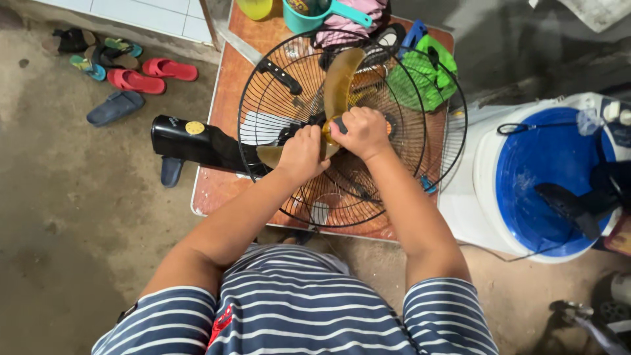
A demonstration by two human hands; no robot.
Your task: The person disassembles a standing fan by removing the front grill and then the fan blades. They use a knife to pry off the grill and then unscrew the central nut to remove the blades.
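A black electric fan lies on a low orange table (217, 190), its round wire grille (263, 98) facing up. Yellow translucent blades (340, 79) sit inside the grille. My left hand (301, 154) is closed around the base of a blade beside the hub. My right hand (360, 131) is closed over the hub at the grille's centre, fingers wrapped around a small dark cap. The two hands nearly touch. The fan's black stand neck (190, 141) sticks out to the left over the table edge.
A white tub with a blue inside (545, 177) stands at the right. A teal cup (309, 16), a yellow bowl (255, 8) and a green cloth (424, 72) sit at the table's far end. Several sandals (135, 80) lie on the concrete floor at the upper left.
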